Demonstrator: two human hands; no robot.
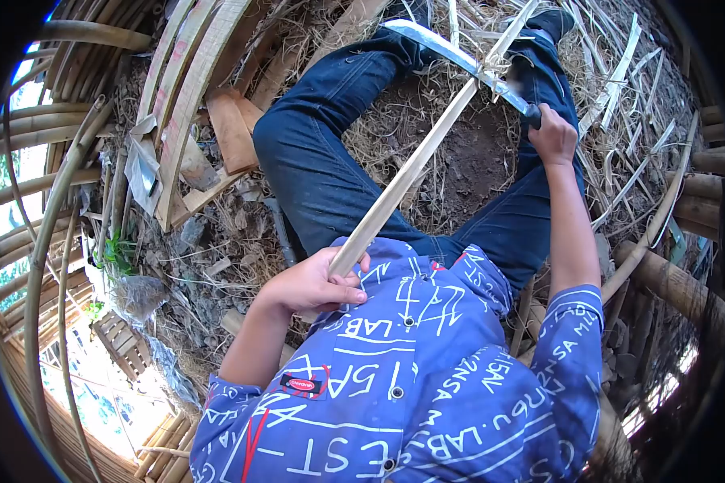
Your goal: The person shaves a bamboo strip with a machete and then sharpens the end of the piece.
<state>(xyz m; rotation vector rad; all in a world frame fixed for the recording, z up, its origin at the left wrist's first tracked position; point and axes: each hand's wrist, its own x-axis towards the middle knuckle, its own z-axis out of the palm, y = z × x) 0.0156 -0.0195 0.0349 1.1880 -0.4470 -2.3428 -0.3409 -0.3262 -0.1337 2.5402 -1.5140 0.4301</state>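
Observation:
My left hand (327, 282) is wrapped round the near end of a long pale strip of bamboo (411, 175), close to my belly. The strip slants up and away to the right between my legs. In my right hand (554, 137) is the dark handle of a sickle (443, 47) with a long curved blade. Near my right lower leg the blade crosses the strip, apparently touching it. Thin shavings (491, 76) curl round the crossing point, so the exact contact is hard to see.
My bent legs (322, 145) frame bare soil and dry fibres. Curved planks (193, 88) and a wood block (232, 129) lie to the left. Bamboo poles (673, 282) and loose slivers (620, 72) are on the right. A slatted bamboo wall (32, 189) stands far left.

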